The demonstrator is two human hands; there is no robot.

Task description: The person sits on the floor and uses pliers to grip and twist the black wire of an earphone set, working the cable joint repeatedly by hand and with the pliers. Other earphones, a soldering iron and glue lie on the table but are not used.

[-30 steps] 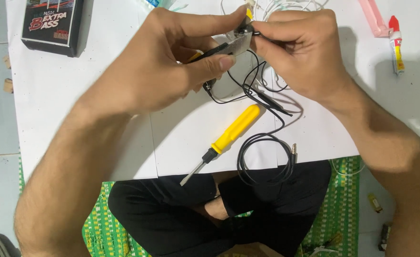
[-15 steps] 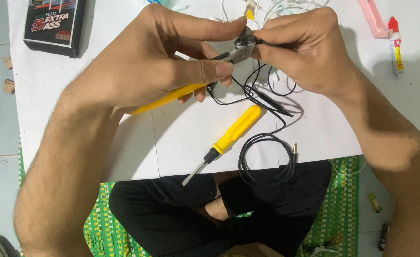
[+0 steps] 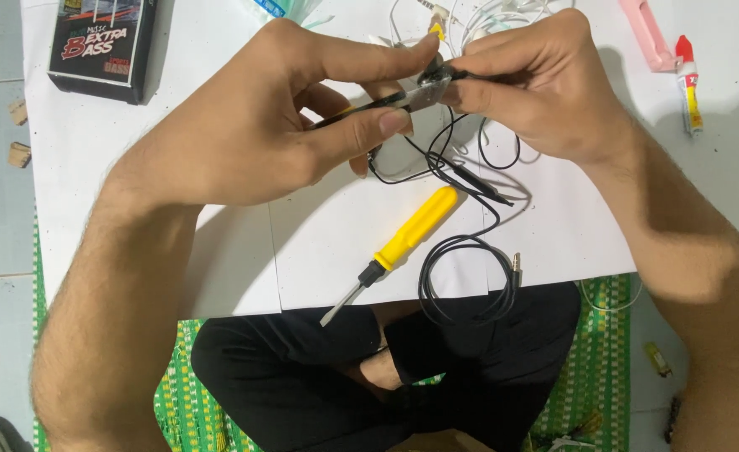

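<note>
The left hand [image 3: 252,125] keeps a narrow grip on a thin dark tool [image 3: 365,105], pinched between thumb and forefinger, with its metal tip [image 3: 426,94] pointing toward the other hand. The right hand [image 3: 537,84] pinches a small black earbud [image 3: 435,75] between its fingertips, and tool tip and earbud meet just above the yellow screwdriver [image 3: 403,244], held up off the desk [image 3: 93,167]. A black cable [image 3: 470,268] hangs from the earbud, runs past the screwdriver's handle on its right, and coils below it at the desk's near edge, ending in a small metal plug [image 3: 517,264]. The screwdriver lies slanted on the white desk, handle up and to the right, blade down and to the left, untouched by either hand. Far to the upper left of the screwdriver sits a dark box [image 3: 101,42] at the desk's corner. Well to its upper right lie a pink strip [image 3: 647,33] and a small red and yellow tube [image 3: 689,84], side by side. White cables [image 3: 486,12] tangle on the desk above the hands. Below the screwdriver, the person's crossed legs [image 3: 386,377] in black trousers rest on a green patterned mat [image 3: 595,360].
</note>
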